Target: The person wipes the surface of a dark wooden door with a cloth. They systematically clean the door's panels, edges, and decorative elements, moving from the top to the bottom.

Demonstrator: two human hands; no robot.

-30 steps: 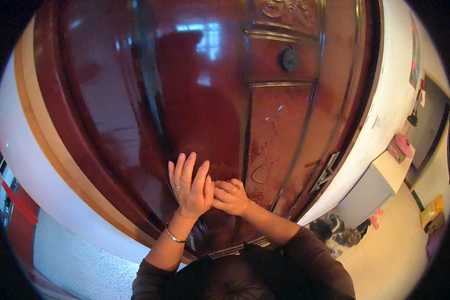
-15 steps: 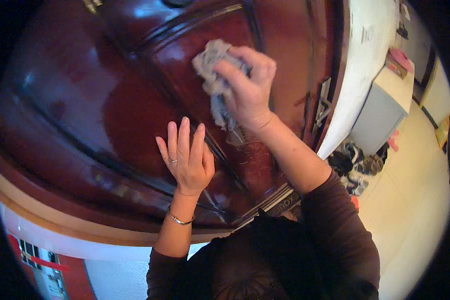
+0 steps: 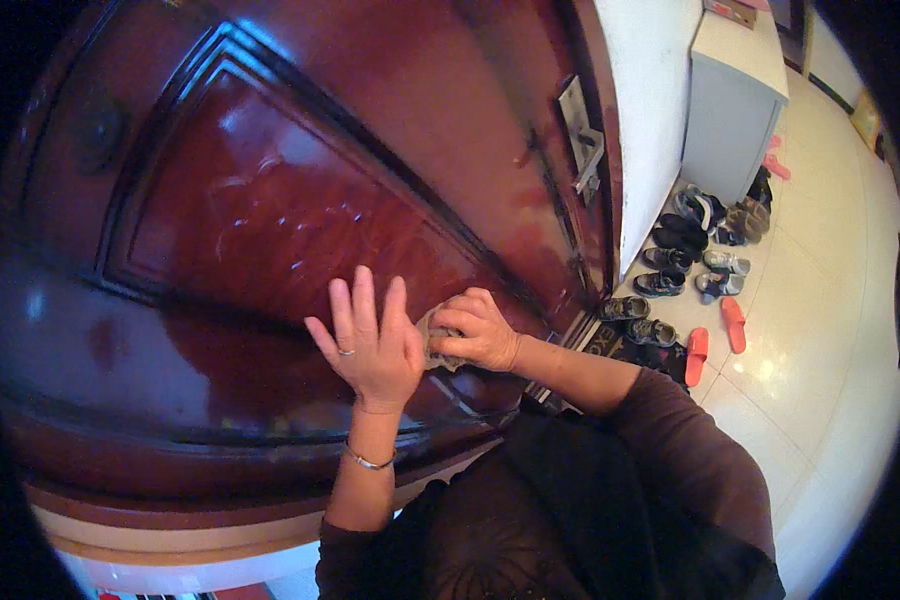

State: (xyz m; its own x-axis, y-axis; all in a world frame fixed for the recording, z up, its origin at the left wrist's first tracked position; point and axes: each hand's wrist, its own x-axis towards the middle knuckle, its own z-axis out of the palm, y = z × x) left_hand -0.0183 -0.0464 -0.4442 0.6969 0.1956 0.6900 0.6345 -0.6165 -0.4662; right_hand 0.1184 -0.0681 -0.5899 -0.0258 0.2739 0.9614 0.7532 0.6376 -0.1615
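A glossy dark red panelled door (image 3: 260, 215) fills the left and middle of the view, with wet-looking streaks across its raised panel. My right hand (image 3: 478, 330) is closed on a crumpled greyish cloth (image 3: 436, 345), low on the door, and partly covers it. Just left of the cloth is my left hand (image 3: 370, 345), fingers spread and holding nothing. It seems to rest against the door, with a ring on one finger and a bracelet on the wrist. The door's metal handle (image 3: 583, 145) sits near its right edge.
Right of the door, a white wall (image 3: 650, 100) meets a grey cabinet (image 3: 730, 110). Several pairs of shoes (image 3: 675, 240) line the tiled floor (image 3: 820, 300). Coral slippers (image 3: 697, 355) lie nearer, beside a dark doormat (image 3: 625, 348) at the threshold.
My right hand has brought the cloth down from the upper panel to beside my left hand. The view has shifted, showing more shoes and floor. My left hand stays spread.
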